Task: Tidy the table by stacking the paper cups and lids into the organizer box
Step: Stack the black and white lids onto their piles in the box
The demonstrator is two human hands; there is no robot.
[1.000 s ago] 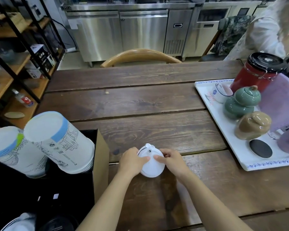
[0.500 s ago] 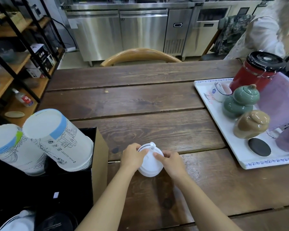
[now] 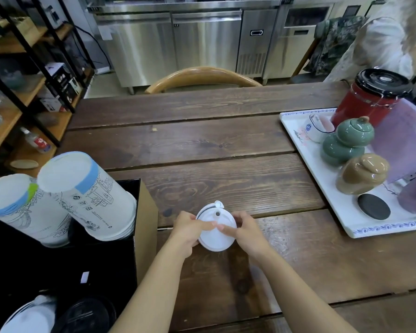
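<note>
A stack of white plastic lids point(image 3: 215, 233) is held between both hands just above the wooden table point(image 3: 202, 140), right of the organizer box. My left hand point(image 3: 190, 230) grips its left rim, my right hand point(image 3: 244, 230) its right rim, thumbs on top. The top lid's sip tab sticks up at the far edge. The black organizer box point(image 3: 139, 212) at lower left holds two stacks of upside-down paper cups point(image 3: 89, 195) point(image 3: 15, 207). In its near compartments lie white lids point(image 3: 31, 318) and black lids point(image 3: 87, 318).
A white tray point(image 3: 332, 203) at the right carries a green jar, a tan jar, a small cup, a black coaster and purple items, with a red canister point(image 3: 372, 99) behind. A wooden chair back stands at the table's far edge. A seated person is at upper right. Shelves line the left.
The lid stack has tilted so its top faces the camera more. Both thumbs have shifted onto the top lid. Hands stay in nearly the same place.
</note>
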